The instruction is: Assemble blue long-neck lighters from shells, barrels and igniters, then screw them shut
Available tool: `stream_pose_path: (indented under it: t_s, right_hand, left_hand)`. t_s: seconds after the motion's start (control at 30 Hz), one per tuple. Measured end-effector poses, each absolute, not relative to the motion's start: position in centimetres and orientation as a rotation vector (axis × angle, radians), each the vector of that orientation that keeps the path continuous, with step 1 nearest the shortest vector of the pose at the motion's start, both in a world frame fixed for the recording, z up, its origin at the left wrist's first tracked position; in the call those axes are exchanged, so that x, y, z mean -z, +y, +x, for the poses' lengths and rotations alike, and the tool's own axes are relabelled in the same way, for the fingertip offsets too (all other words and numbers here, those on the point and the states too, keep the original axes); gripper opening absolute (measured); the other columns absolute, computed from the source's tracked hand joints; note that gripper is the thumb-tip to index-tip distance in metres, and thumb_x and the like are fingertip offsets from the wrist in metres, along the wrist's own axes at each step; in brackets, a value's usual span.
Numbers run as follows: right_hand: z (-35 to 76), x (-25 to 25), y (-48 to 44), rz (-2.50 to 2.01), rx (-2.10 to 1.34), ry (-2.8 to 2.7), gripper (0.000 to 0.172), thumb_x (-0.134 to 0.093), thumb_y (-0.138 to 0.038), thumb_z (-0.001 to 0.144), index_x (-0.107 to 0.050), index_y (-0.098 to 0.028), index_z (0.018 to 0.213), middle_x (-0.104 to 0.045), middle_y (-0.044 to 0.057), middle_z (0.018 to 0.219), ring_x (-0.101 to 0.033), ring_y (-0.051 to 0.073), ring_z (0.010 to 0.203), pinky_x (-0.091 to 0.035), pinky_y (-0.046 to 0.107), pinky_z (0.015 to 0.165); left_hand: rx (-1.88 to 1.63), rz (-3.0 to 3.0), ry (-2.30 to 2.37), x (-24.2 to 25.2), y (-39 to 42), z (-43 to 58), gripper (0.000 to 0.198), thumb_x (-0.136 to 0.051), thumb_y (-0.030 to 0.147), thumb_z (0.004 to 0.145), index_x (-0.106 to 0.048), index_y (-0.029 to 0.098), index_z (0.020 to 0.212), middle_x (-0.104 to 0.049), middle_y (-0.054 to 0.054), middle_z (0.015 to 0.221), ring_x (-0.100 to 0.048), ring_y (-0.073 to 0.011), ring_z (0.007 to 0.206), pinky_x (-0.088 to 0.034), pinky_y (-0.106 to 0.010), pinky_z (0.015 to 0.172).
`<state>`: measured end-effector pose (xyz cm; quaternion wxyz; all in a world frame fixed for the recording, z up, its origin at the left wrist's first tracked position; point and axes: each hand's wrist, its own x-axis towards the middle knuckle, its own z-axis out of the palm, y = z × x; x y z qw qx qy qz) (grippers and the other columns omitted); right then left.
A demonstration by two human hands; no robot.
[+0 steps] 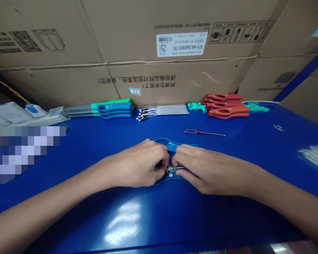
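Two halves of a blue lighter shell lie open on the blue table in the middle of the head view. The far shell half (172, 146) shows behind my fingers, and the near shell half (178, 175) lies partly under them. My left hand (145, 164) is closed in a pinch over the near half's left end; what it holds is hidden. My right hand (201, 169) comes from the right, its thumb and fingers closed around a thin metal rod (172, 168). A small white part (170, 175) shows in the near half, just below the rod.
Behind the hands lies a screwdriver (201, 132). Farther back are blue and green lighters (115, 110), metal rods with wires (172, 110), red-orange handles (228, 112) and teal pieces (197, 106). A power strip (50, 116) stands left. Cardboard (137, 46) walls the back.
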<state>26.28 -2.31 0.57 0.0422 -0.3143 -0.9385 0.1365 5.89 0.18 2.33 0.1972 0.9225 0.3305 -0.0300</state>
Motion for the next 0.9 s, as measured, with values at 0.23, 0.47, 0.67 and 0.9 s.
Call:
stream_pose_path:
  t_s: [0.23, 0.47, 0.67, 0.9]
  right_hand:
    - [26.2, -0.7, -2.3, -0.974, -0.445, -2.851, 0.013, -0.048, -0.015, 0.093, -0.061, -0.013, 0.097, -0.058, 0.008, 0.094, -0.054, 0.020, 0.088, -0.045, 0.033, 0.079]
    - [26.3, -0.9, -2.3, -1.034, -0.523, -2.830, 0.013, -0.049, -0.017, 0.093, -0.061, -0.016, 0.097, -0.058, 0.007, 0.095, -0.054, 0.020, 0.089, -0.045, 0.033, 0.078]
    - [26.3, -0.8, -2.2, -1.069, -0.591, -2.774, 0.012, -0.049, -0.020, 0.094, -0.061, -0.019, 0.093, -0.057, 0.003, 0.092, -0.054, 0.017, 0.085, -0.043, 0.030, 0.073]
    - [26.4, -1.2, -1.9, -1.107, -0.605, -2.769, 0.012, -0.050, -0.018, 0.093, -0.062, -0.018, 0.091, -0.058, 0.003, 0.090, -0.054, 0.016, 0.084, -0.041, 0.029, 0.071]
  left_hand:
    - [-0.116, 2.475, 1.016, -1.9, -0.9, 2.1, 0.028, -0.062, 0.041, 0.085, -0.062, 0.023, 0.106, -0.066, -0.001, 0.104, -0.061, -0.0186, 0.093, -0.045, -0.028, 0.082]
    - [-0.206, 2.610, 0.991, -1.0, -1.3, 1.0, 0.038, -0.068, 0.044, 0.080, -0.062, 0.021, 0.110, -0.064, -0.005, 0.106, -0.059, -0.0217, 0.100, -0.043, -0.036, 0.095]
    - [-0.274, 2.632, 0.894, -0.8, -0.6, -1.1, 0.027, -0.070, 0.036, 0.080, -0.064, 0.019, 0.100, -0.067, -0.004, 0.097, -0.061, -0.0179, 0.091, -0.041, -0.035, 0.096]
    - [-0.218, 2.594, 0.891, -0.9, -0.3, -1.5, 0.017, -0.052, 0.019, 0.092, -0.068, 0.021, 0.097, -0.068, -0.003, 0.097, -0.062, -0.0159, 0.092, -0.042, -0.031, 0.092]
